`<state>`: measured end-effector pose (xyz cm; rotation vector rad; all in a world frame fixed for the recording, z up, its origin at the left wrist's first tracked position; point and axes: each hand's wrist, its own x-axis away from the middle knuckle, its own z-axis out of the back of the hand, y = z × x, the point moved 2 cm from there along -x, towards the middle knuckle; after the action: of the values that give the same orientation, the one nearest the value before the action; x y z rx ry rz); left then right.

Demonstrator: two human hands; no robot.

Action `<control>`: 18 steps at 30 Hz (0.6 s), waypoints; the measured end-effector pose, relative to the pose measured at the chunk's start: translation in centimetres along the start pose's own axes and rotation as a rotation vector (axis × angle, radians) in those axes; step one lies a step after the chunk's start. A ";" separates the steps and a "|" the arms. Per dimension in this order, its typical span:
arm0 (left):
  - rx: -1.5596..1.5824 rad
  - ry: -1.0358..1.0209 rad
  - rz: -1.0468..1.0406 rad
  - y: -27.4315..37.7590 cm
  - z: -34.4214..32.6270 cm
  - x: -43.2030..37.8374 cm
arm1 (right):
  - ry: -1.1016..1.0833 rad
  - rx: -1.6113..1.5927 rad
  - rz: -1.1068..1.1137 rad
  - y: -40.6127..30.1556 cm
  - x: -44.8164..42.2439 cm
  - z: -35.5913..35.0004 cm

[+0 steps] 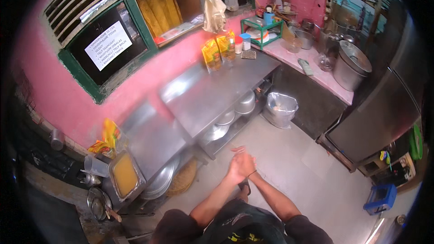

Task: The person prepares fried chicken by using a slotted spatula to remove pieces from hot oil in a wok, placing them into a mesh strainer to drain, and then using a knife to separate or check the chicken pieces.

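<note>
My left hand (234, 172) and my right hand (248, 166) are pressed together in front of my body, above the tiled floor (315, 176). They overlap and blur, so their finger positions are partly hidden. No object shows between them. A dark band circles my right wrist. Ahead of the hands stands a stainless steel table (217, 88), with metal pots (244, 103) on its lower shelf. To the left is a second, lower steel table (152, 139). A rectangular metal pan of yellow liquid (125, 178) rests at its near end.
A bin lined with a plastic bag (280, 112) stands on the floor near the corner. Yellow pouches (212, 54) line the wall side of the table. On the pink counter sits a large lidded pot (351, 66). A refrigerator (373, 122) and a blue plastic crate (379, 199) are at right.
</note>
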<state>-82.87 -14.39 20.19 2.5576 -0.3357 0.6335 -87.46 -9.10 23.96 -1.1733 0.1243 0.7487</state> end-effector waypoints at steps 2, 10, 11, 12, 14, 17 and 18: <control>-0.079 0.000 -0.013 2.4 -4.1 -3.4 | 0.199 0.098 -0.340 7.1 -2.3 2.2; -0.825 -0.374 -0.015 11.9 -12.0 -12.3 | -0.100 -0.235 -0.603 18.9 -7.9 6.7; -0.861 -0.444 -0.049 13.2 -12.6 -13.6 | -0.062 -0.230 -0.593 19.9 -9.1 7.1; -0.844 -0.418 -0.094 14.9 -13.2 -15.2 | -0.035 -0.217 -0.579 21.7 -9.8 7.8; -0.964 -0.375 -0.025 17.7 -14.0 -18.2 | -0.107 -0.234 -0.742 30.0 -9.7 8.1; -0.952 -0.264 -0.140 21.7 -11.2 -22.3 | -0.301 -0.335 -0.933 30.2 -15.2 6.7; -1.011 -0.247 -0.119 23.2 -11.8 -23.4 | -0.352 -0.342 -0.917 32.6 -16.5 6.2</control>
<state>-115.33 -25.51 26.95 1.6473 -0.4372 0.0392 -120.91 -5.58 8.37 -1.2317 -0.8169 0.1404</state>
